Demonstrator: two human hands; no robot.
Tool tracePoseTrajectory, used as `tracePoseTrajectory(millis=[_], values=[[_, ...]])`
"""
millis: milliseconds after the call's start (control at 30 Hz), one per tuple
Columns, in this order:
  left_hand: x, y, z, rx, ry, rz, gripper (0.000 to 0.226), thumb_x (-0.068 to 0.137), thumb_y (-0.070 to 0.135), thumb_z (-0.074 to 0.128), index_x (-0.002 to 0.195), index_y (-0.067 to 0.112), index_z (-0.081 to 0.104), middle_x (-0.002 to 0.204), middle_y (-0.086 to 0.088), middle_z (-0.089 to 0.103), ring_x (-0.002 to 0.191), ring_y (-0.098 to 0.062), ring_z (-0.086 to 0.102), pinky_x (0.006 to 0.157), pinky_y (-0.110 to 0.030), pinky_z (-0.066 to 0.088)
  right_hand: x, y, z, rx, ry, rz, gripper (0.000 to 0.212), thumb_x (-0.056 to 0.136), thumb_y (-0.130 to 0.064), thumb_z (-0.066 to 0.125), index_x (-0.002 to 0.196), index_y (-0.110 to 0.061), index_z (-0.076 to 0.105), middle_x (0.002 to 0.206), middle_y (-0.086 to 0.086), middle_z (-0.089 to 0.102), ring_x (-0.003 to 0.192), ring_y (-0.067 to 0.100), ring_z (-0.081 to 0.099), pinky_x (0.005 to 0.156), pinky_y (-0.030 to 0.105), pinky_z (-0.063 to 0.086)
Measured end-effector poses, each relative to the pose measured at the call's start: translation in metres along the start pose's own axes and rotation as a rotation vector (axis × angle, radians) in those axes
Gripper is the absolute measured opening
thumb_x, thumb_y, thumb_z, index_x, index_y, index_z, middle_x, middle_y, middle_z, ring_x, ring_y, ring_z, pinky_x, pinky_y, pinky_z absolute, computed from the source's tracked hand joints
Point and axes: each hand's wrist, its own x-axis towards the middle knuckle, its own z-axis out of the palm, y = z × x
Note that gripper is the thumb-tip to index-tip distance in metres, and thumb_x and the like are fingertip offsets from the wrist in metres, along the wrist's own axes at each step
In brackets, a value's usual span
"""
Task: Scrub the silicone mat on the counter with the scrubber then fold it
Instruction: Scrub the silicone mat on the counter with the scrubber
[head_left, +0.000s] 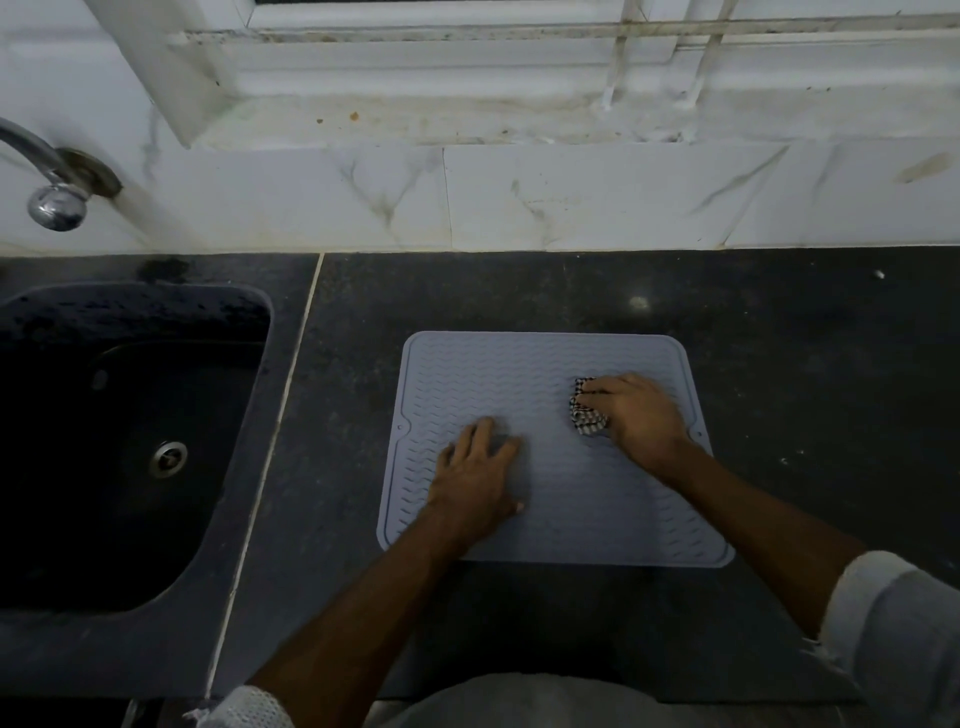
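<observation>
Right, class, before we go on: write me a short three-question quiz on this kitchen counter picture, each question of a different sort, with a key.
1. True or false: the left hand rests flat on the grey ribbed silicone mat.
2. Which hand grips the checked black-and-white scrubber?
A. left
B. right
C. both
3. Fill in: the mat lies on the dark stone counter, to the ____ of the black sink.

Key
1. True
2. B: the right hand
3. right
</observation>
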Motion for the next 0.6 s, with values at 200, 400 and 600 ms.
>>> tracePoseTrajectory(millis=[200,400,600], values=[[-0.006,-0.017,0.002,-0.020,-0.007,-0.064,0.088,0.081,0.047,0.067,0.149,0.037,0.012,0.159,-0.003,-0.010,0.145,-0.033,-0.006,0.113,-0.056,0.012,0.021,-0.025,-0.004,0.065,0.092,-0.061,0.044,0.082,-0.008,0.058,0.126,-0.017,0.057,0.135,0.005,0.053,0.123,0.028,0.046,0.107,0.042,0.032],[-0.002,-0.012,-0.001,0.025,-0.026,-0.105,0.089,0.078,0.046,0.070,0.148,0.034,0.016,0.159,-0.004,-0.008,0.144,-0.034,-0.004,0.112,-0.058,0.016,0.047,-0.073,0.013,-0.047,0.006,-0.201,0.045,0.088,-0.011,0.053,0.131,-0.021,0.050,0.143,0.002,0.044,0.127,0.027,0.038,0.108,0.040,0.030],[-0.003,-0.015,0.000,0.030,-0.013,-0.081,0.088,0.080,0.047,0.069,0.149,0.034,0.016,0.159,-0.005,-0.007,0.144,-0.034,-0.004,0.112,-0.058,0.016,0.011,-0.024,0.011,-0.132,0.012,-0.186,0.053,0.082,-0.006,0.061,0.131,-0.021,0.050,0.142,0.005,0.046,0.128,0.031,0.041,0.105,0.046,0.033]])
